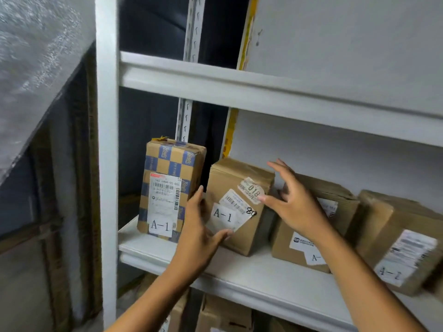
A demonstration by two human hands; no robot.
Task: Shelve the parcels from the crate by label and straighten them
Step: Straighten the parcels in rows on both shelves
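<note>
Four parcels are stood on the shelf [239, 267]; the tilted brown A-1 parcel [236, 207] is flanked by left hand [199, 238] and right hand [293, 204], fingers spread; straightening is judged in hand, squaring called for next

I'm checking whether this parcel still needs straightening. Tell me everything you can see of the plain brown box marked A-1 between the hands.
The brown box is plain cardboard, creased at its top. It stands on the white shelf, turned askew, beside the checkered box. Its front carries a tilted white barcode label, a paper reading A-1, handwritten 80, and an upside-down sticker reading 018. The left hand touches its lower left front; the right hand, fingers spread, is at its upper right corner.
</note>
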